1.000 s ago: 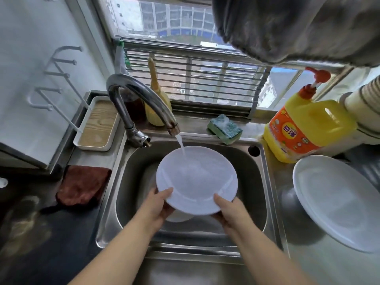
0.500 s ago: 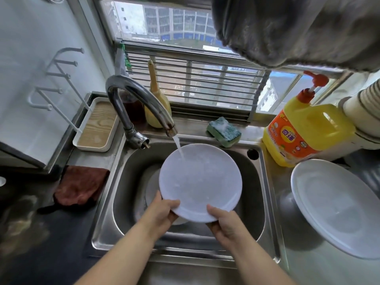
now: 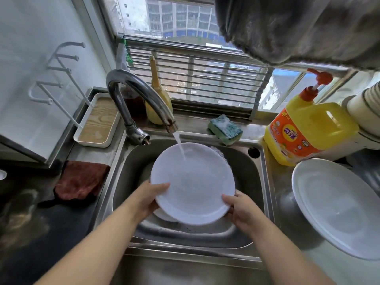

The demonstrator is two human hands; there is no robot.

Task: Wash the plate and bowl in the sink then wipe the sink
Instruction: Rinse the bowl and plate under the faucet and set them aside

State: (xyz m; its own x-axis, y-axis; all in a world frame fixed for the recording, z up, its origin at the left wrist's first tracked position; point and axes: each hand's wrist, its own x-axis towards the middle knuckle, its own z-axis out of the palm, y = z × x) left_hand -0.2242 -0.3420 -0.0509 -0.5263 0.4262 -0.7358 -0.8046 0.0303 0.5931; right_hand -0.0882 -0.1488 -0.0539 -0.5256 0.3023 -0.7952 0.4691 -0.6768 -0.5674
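Note:
A white plate (image 3: 193, 184) is held tilted over the steel sink (image 3: 257, 182), under the water running from the tap (image 3: 144, 95). My left hand (image 3: 150, 198) grips its left rim, thumb on top. My right hand (image 3: 240, 208) grips the lower right rim. Below the plate, a sliver of another white dish (image 3: 164, 215), perhaps the bowl, shows in the basin; most of it is hidden.
A green sponge (image 3: 225, 129) lies on the sink's back ledge. A yellow detergent jug (image 3: 304, 128) and a large white plate (image 3: 337, 204) are on the right counter. A brown cloth (image 3: 80, 179) and a white tray (image 3: 98, 120) are on the left.
The plate has risen closer to the tap and turned a little. My right hand has slid along the rim from the bottom to the lower right.

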